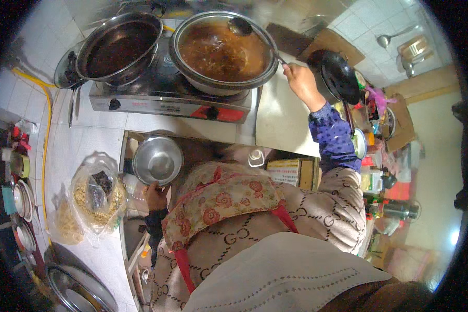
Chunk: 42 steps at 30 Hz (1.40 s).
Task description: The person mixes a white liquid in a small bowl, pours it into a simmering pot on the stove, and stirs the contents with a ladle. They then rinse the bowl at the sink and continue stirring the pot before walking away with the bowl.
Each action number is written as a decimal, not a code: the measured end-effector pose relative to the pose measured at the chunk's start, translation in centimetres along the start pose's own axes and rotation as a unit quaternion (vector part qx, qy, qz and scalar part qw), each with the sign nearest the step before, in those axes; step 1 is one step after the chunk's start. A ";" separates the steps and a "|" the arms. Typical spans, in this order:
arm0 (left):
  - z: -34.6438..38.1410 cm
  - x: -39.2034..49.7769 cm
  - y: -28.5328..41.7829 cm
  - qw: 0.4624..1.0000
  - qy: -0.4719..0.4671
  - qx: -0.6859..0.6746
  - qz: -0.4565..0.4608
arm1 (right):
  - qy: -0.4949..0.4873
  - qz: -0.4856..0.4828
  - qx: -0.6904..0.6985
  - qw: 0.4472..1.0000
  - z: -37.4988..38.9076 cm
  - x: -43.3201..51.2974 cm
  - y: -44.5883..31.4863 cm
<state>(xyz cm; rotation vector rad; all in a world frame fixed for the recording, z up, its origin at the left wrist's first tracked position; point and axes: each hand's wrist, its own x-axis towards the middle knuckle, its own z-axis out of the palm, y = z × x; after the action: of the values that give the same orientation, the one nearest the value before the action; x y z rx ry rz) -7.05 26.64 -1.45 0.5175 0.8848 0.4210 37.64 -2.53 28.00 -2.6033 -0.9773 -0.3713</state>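
Observation:
My right hand (302,84) is closed around a thin handle at the right rim of a wide metal pot (226,81); it appears to belong to the dark ladle (240,26). The ladle's head lies at the pot's far side. Brown broth (222,58) with pale shreds fills much of the pot, which stands on the right burner of a two-burner gas stove (167,104). Low on the left, my left hand (156,197) grips the rim of a stainless steel bowl (158,160). This bowl has no visible contents and is held before the floral apron (224,199).
A dark wok-like pan (119,48) occupies the left burner. Plastic bags of pale food (99,195) lie on the tiled counter at left, with a metal basin (76,290) nearer me. Right of the stove are a pale board (282,113), a black frying pan (338,74) and crowded containers.

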 end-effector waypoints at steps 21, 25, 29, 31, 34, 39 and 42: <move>0.8 -0.9 -0.1 0.999 -0.025 -0.023 0.011 | -0.186 -0.072 0.065 0.978 5.3 8.9 -1.0; 0.3 -0.4 -0.8 0.986 -0.060 0.111 0.108 | -0.206 -0.140 0.090 0.964 4.7 8.3 -1.3; 2.5 -1.0 -0.3 0.982 -0.050 0.143 0.109 | -0.246 -0.144 0.153 0.946 3.1 7.2 -1.0; 3.9 -1.4 0.2 0.998 -0.027 0.037 0.050 | -0.261 -0.164 0.184 0.933 1.8 6.8 -1.0; 5.2 -1.2 0.5 0.999 0.021 -0.023 0.010 | -0.212 -0.310 0.181 0.909 -0.7 6.2 -1.0; 3.7 1.6 -0.4 0.990 -0.045 0.098 0.096 | -0.333 0.139 0.399 0.843 -4.2 4.3 -0.1; 2.7 3.0 -1.1 0.935 -0.110 0.252 0.225 | -0.291 0.214 0.534 0.764 -5.0 3.0 1.4</move>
<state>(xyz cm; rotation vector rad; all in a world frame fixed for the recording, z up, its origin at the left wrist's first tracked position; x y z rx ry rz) -2.99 26.69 -2.47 1.2318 0.6467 0.5384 40.14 -3.73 33.27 -1.7112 -0.4394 0.9150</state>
